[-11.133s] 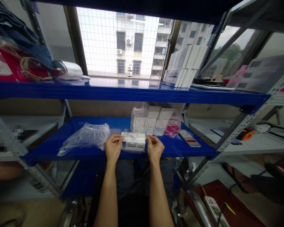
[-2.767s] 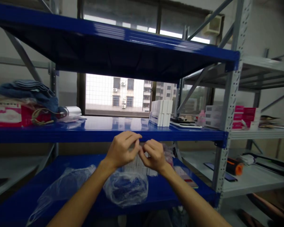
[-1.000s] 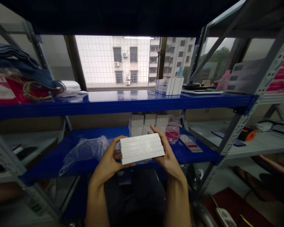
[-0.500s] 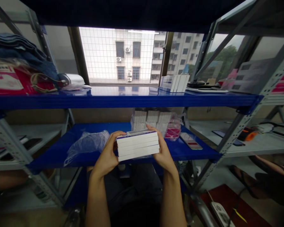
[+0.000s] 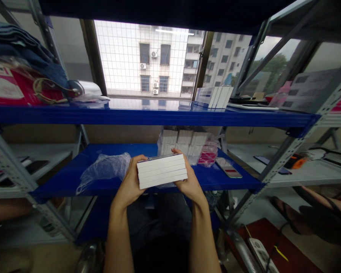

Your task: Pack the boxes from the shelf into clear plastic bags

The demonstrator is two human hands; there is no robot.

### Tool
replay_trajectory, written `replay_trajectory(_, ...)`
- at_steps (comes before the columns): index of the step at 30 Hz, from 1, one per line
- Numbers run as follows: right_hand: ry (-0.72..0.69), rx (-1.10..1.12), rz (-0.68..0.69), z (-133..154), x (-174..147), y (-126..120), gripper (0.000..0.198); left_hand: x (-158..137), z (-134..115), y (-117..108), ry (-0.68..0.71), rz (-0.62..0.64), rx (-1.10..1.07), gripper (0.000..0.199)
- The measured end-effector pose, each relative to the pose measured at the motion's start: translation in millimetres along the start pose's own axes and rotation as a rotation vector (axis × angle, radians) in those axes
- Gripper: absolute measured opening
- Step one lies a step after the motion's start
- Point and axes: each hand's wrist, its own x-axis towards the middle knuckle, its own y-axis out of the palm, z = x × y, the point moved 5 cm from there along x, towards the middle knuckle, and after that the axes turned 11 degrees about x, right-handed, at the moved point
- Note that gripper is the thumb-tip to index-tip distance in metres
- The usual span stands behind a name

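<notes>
Left hand (image 5: 130,182) and right hand (image 5: 191,184) grip the box stack (image 5: 161,171) at both ends, likely keeping it flush; bagged boxes (image 5: 184,139) stand behind it.

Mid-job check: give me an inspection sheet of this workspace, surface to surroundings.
Surface: blue lower shelf, beneath a blue upper shelf.
Job's things: stack of white boxes, held tilted.
Clutter: crumpled clear plastic, phone and bagged boxes on the lower shelf.
Hands: left hand and right hand grip opposite ends of the stack.
Cables: pale cord by a power strip, low right.
Surroundings: window behind the shelving.
</notes>
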Motion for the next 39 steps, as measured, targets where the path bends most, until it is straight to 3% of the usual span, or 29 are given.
replay_trajectory(5, 0.039, -0.007, -0.074, -7.5, -1.0, 0.1, 0.073, 2.2, 2.7, 4.7, -0.013, -0.039, 0.019, 0.073)
replay_trajectory(10, -0.067, -0.05, -0.165, -19.4, -8.1, 4.1, 0.067, 1.3, 6.4, 2.8, -0.091, -0.122, 0.054, 0.074)
replay_trajectory(16, -0.074, -0.082, -0.189, -34.9, -18.6, 4.8, 0.07, -2.4, 4.6, 3.5, -0.162, -0.124, -0.024, 0.077)
replay_trajectory(20, -0.038, -0.074, -0.172, -34.5, -15.8, -2.1, 0.077, 1.3, 5.6, 7.4, -0.191, -0.036, -0.041, 0.085)
replay_trajectory(25, 0.055, 0.02, -0.088, -31.0, -8.3, -5.3, 0.086, 5.7, 14.9, 9.9, -0.255, 0.092, -0.054, 0.093)
replay_trajectory(34, 0.128, 0.187, -0.15, -40.7, -12.8, -5.9, 0.092, 2.4, 14.4, 10.2, -0.325, 0.109, -0.154, 0.098)
replay_trajectory(39, 0.392, 0.372, -0.186, -53.1, -20.2, 1.5, 0.088, -6.2, 37.9, 20.9, -0.498, 0.013, -0.313, 0.096)
